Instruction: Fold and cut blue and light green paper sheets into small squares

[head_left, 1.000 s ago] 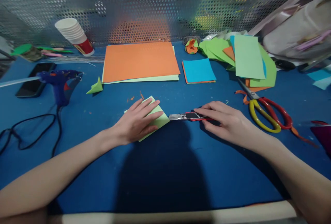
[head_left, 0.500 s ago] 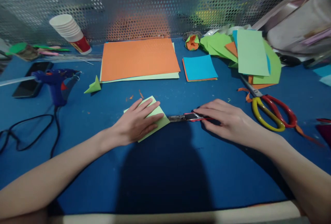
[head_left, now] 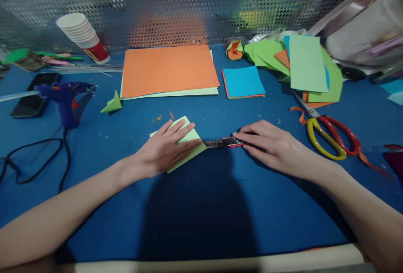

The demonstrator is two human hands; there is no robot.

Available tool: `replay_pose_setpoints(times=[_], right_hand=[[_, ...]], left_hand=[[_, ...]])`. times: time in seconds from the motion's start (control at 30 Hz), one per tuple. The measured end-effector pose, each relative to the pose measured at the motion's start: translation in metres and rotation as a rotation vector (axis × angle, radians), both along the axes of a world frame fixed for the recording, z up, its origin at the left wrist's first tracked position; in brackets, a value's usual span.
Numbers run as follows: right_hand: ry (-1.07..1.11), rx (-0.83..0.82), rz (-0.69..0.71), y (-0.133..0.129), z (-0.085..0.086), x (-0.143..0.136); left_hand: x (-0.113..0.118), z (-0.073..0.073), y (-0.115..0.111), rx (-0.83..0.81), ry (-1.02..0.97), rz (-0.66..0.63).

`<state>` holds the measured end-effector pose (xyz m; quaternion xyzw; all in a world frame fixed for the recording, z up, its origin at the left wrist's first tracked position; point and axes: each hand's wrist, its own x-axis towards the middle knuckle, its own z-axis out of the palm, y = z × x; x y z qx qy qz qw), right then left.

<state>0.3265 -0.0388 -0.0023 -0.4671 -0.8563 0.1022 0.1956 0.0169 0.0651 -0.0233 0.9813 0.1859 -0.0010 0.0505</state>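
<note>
Flat on a pale green folded paper [head_left: 189, 155] rests my left hand [head_left: 168, 149], its fingers stretched out and pressing the sheet to the blue table. My right hand [head_left: 267, 143] is closed around a utility knife [head_left: 231, 141] with a black and red handle. The knife lies low along the tabletop and points left. Its blade end meets the right corner of the paper, close to my left fingertips; whether the blade is inside the fold I cannot tell. My right fingers cover the rear of the handle.
Behind the hands lie orange sheets [head_left: 170, 71] and small blue squares [head_left: 244, 82]. Red-and-yellow scissors [head_left: 327, 132] and green paper pieces [head_left: 308, 63] are at right. A blue glue gun [head_left: 67, 101], a phone [head_left: 34, 96], paper cups [head_left: 83, 38] and a folded green piece [head_left: 112, 103] stand left.
My right hand and the knife have shifted slightly left, the blade end staying at the paper's corner. My left hand keeps its place on the paper.
</note>
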Motion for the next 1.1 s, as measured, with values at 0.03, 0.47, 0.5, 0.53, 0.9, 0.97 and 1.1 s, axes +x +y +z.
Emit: replay_pose_setpoints(times=[0.03, 0.47, 0.5, 0.53, 0.9, 0.97, 1.1], right_hand=[[-0.001, -0.001, -0.002, 0.000, 0.000, 0.000], [-0.006, -0.021, -0.005, -0.003, 0.004, -0.001], [-0.010, -0.021, -0.006, -0.003, 0.003, -0.001], [-0.014, -0.020, -0.007, -0.004, 0.003, -0.002], [-0.024, -0.030, -0.072, -0.019, 0.005, -0.014], [-0.019, -0.016, -0.099, -0.023, 0.005, -0.017], [-0.005, -0.002, -0.133, -0.029, 0.004, -0.022]], left_hand=[[0.000, 0.000, 0.000, 0.000, 0.002, -0.002], [0.003, 0.004, -0.002, -0.002, 0.015, 0.019], [0.003, 0.004, -0.002, -0.002, 0.016, 0.020], [0.003, 0.004, -0.002, -0.003, 0.017, 0.020], [0.004, 0.005, -0.002, -0.017, 0.049, 0.005], [0.005, 0.005, -0.002, -0.014, 0.056, 0.010], [0.006, 0.005, -0.002, -0.005, 0.046, 0.012]])
